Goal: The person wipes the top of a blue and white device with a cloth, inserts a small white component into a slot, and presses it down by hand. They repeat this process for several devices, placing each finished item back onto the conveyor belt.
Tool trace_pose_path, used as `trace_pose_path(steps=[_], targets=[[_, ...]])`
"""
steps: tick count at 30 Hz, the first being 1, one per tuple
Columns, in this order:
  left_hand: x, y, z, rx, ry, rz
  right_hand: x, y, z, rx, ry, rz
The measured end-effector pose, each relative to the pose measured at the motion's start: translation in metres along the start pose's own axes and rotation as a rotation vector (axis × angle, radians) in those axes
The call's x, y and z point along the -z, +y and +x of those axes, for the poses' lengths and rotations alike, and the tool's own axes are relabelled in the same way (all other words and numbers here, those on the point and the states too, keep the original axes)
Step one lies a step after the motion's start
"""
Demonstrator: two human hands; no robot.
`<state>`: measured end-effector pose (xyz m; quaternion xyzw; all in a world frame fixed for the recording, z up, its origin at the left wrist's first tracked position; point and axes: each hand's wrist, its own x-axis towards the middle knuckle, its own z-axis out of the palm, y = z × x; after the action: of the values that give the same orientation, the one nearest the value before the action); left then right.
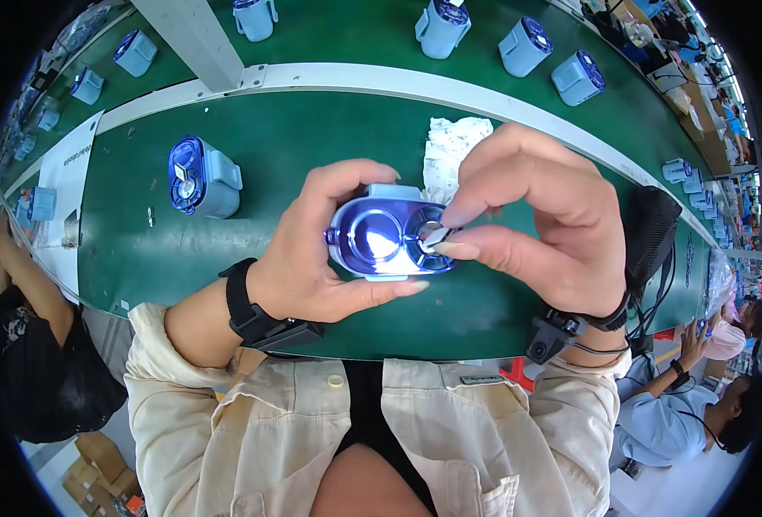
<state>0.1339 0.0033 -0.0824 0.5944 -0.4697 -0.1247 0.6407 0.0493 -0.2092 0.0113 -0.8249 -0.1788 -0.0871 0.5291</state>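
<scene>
Above the green bench, my left hand (305, 247) wraps round a light blue container with a glossy dark blue oval lid (379, 236). Its lid faces up toward me, with a large round recess on the left and a smaller round opening on the right. At that smaller opening, the thumb and index finger of my right hand (540, 220) pinch a small silvery piece with a dark edge (435, 239). Whether this piece is fixed to the lid I cannot tell. To the left, a similar blue container (206, 177) stands on the bench.
Crumpled white paper (439, 164) lies behind my hands. A white metal rail (329, 76) crosses beyond, with several blue containers (524, 47) past it. A black mesh object (652, 237) with cables sits right. Other people work at left and right (699, 414).
</scene>
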Motion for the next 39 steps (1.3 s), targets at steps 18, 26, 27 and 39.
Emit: trace_pose_path(steps=[18,26,27,39], targets=[[0.008,-0.003,0.013,-0.386,0.221,0.692,-0.055,0.027,-0.001,-0.034,0.510,0.136],[0.010,-0.004,0.013,-0.409,0.227,0.666,-0.040,0.025,0.001,0.282,0.401,-0.351],[0.009,-0.004,0.013,-0.409,0.227,0.664,-0.039,0.026,0.002,0.283,0.403,-0.351],[0.008,-0.011,0.011,-0.409,0.279,0.688,-0.047,0.022,0.001,0.391,0.414,-0.722]])
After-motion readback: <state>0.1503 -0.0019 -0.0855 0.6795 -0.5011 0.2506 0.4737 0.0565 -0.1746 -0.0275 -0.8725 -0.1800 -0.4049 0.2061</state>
